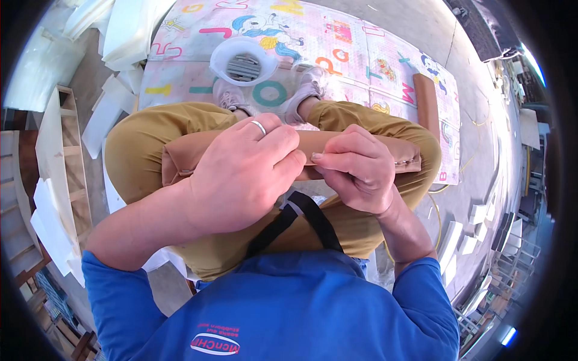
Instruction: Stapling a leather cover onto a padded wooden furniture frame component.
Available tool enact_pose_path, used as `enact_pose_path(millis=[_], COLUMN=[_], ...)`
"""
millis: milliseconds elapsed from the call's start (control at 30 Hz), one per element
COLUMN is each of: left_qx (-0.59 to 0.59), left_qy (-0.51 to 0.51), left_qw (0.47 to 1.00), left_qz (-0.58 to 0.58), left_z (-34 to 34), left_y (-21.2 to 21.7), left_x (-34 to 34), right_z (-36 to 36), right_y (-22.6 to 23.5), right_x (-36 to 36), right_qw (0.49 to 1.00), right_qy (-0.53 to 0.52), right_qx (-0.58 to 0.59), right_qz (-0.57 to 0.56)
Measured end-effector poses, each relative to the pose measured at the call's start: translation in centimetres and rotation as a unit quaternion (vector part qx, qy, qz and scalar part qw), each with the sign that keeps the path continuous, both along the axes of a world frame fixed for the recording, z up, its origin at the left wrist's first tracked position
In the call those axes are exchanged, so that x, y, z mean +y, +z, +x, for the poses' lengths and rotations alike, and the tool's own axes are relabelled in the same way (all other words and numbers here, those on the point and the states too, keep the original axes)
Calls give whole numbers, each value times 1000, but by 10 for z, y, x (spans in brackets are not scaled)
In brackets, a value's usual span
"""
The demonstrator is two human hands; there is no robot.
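Brown padded pc. (316, 142): laid across thighs (162, 123), prob. for support.
L hand (247, 165): curled over pc., prob. to steady it; grasp can't be confirmed.
R hand (359, 168): pinched together at pc.; contents hidden.

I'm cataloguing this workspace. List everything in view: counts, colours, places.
padded piece: one, brown, across lap
block: one, brown, right on mat
matting: several panels, pinkish, underfoot
tub: one, white, on mat
strips: several, grey, in tub
slabs: many, white, both sides
wooden frame: at least one, pale, left
cord: several lengths, yellow, right
clutter: uncountable, mixed, far right
shoes: two, pale, on mat
trousers: pair, mustard, legs
shirt: one, blue, torso
strap: one, black, lap
left hand, right hand: two, at padded piece
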State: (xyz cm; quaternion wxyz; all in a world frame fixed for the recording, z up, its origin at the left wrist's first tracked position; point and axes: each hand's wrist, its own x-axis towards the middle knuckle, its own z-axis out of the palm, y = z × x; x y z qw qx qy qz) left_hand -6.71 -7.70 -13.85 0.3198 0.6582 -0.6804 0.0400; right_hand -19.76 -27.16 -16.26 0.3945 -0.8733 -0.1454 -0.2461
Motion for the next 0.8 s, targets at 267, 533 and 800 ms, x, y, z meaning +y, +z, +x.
enact_pose_path(millis=[267, 533, 800], left_qx=[-8, 41, -28], left_qy=[-59, 7, 44], left_qw=[997, 999, 999], left_qz=[-53, -7, -10], left_z=[-5, -2, -5], left_y=[-9, -4, -6], left_x=[5, 3, 3], right_z=[-5, -3, 1], right_y=[0, 9, -5], right_x=[1, 5, 12], right_qw=[998, 996, 994], right_qy=[49, -23, -74], right_qx=[10, 58, -29], right_qz=[-27, -59, -78])
